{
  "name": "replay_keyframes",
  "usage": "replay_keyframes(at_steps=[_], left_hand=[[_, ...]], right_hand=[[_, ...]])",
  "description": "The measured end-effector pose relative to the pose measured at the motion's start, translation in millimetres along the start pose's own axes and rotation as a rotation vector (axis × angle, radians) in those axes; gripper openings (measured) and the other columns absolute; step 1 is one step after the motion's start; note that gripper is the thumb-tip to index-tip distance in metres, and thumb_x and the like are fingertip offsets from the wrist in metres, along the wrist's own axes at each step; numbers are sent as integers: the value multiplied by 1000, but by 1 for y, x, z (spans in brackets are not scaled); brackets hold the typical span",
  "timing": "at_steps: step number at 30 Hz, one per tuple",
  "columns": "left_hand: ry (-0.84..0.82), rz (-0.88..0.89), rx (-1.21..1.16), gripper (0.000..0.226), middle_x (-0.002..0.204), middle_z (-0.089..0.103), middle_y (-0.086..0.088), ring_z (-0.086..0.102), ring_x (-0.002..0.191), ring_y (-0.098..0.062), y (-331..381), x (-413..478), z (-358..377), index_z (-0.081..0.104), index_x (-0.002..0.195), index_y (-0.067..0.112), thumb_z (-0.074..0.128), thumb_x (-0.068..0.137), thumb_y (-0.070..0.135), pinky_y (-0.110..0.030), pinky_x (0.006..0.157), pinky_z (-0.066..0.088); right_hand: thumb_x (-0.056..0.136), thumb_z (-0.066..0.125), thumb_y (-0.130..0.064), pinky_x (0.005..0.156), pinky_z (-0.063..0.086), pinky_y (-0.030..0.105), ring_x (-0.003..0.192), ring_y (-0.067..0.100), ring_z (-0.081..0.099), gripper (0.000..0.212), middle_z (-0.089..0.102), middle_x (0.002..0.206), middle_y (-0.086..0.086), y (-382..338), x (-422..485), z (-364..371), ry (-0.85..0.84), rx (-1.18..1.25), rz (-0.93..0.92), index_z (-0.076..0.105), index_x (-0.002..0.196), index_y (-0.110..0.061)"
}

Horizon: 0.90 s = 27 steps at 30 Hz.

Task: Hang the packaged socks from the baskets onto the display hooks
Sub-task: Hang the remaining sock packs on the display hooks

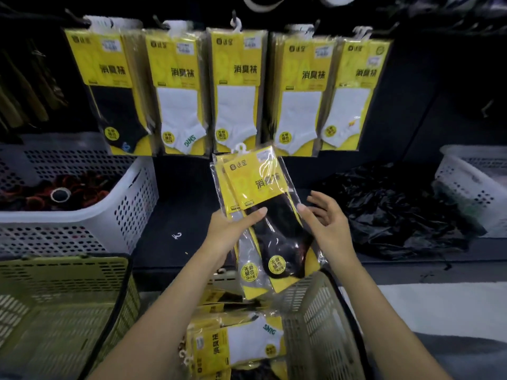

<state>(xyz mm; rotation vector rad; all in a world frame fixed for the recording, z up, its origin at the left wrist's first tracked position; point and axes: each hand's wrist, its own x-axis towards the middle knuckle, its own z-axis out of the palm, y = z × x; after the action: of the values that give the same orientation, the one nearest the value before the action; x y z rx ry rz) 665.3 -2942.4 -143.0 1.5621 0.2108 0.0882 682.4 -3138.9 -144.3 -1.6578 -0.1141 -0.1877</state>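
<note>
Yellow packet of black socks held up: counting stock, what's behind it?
A second yellow clear-wrapped packet peeks out left and below the black-sock packet. Its sock is mostly covered; whether more follow cannot be seen.

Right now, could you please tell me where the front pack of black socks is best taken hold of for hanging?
I'd pinch the front pack at the right edge of its yellow card, coming from the right with the right hand. That edge is free; the left hand covers the left side, and the white hanger on top sits clear.
</note>
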Motion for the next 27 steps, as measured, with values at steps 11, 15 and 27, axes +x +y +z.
replay_keyframes(at_steps=[11,15,27], left_hand=[[-292,197,114,59,84,67,2,63,78,-14,61,31,81,68,93,15,49,75,68,-21,73,46],[-228,254,105,57,66,48,-7,47,63,-18,80,50,90,57,73,11,47,75,67,-23,62,37],[75,492,136,49,38,21,11,25,34,-4,164,96,82,25,58,21,47,82,58,-11,37,23]], right_hand=[[77,75,-30,88,51,34,90,21,66,33,70,88,3,-52,52,-52,108,149,8,61,96,-6],[87,68,-26,98,48,36,107,20,65,26,71,109,5,-61,75,-81,161,136,27,61,105,-9],[96,55,-22,82,47,29,85,15,60,13,64,92,4,-116,172,-136,347,88,-42,59,87,-13]])
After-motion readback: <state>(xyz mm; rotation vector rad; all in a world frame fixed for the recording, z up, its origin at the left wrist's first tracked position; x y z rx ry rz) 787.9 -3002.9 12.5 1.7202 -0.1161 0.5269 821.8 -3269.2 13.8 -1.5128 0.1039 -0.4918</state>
